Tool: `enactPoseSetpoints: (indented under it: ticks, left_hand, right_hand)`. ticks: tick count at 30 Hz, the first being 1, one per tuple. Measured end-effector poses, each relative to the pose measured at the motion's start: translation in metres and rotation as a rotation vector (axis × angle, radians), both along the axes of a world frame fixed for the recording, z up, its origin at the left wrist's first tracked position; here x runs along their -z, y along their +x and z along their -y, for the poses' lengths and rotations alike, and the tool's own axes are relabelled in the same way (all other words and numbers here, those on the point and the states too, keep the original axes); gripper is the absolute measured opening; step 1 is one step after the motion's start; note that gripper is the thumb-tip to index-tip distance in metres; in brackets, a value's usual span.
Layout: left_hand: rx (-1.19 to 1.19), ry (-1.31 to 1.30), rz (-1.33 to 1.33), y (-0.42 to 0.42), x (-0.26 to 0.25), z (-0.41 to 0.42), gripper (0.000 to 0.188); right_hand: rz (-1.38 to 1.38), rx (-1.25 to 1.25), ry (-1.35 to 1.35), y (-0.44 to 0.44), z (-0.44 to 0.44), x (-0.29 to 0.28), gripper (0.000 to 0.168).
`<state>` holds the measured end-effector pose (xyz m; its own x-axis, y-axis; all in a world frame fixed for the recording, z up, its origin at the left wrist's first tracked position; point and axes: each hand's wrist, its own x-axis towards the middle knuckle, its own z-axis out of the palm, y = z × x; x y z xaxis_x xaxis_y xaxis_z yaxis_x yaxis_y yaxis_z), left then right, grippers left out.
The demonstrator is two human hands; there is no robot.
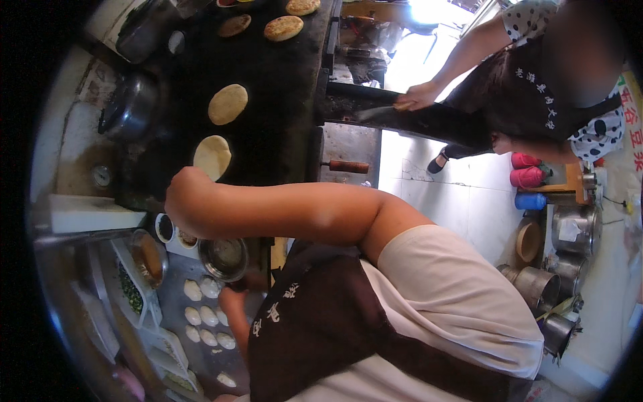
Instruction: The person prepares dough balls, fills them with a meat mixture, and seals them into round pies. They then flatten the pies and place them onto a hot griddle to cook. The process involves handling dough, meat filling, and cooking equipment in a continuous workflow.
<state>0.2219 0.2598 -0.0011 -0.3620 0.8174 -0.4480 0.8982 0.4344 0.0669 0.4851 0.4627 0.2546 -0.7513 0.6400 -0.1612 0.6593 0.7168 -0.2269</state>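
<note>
My right hand (188, 188) reaches over the griddle's near edge, its fingers hidden behind the back of the hand. Just beyond it, a pale flat dough round (213, 158) lies on the black griddle (274, 120). Another flat round (228, 104) lies farther along, with browned flatbreads (284, 28) past it. My left hand (233, 301) is low by my apron, beside a round metal bowl (223, 259) and several dough pieces (208, 315) on a metal worktop (176, 274). What its fingers hold cannot be made out.
A co-worker in a dark apron holds a wooden-handled scraper (374, 113) over a long dark tray (427, 118). White containers of chopped greens (129, 291) and other fillings line the worktop. A metal pot (131, 108) stands beyond the griddle; steel pots (575, 228) stand behind at right.
</note>
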Motion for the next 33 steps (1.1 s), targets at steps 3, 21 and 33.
enactPoseSetpoints:
  ticks: [3, 21, 33]
  left_hand:
    - [0.091, -0.012, -0.083, 0.012, -0.013, -0.006, 0.045]
    - [0.06, -0.007, -0.047, 0.014, -0.018, -0.004, 0.049]
    - [0.101, -0.027, -0.078, 0.01, -0.014, -0.003, 0.051]
  right_hand:
    - [-0.013, 0.025, -0.008, 0.002, -0.002, 0.0, 0.029]
    - [-0.027, 0.009, -0.008, 0.006, 0.0, 0.002, 0.036]
    - [-0.027, 0.005, -0.011, 0.017, 0.002, -0.008, 0.03]
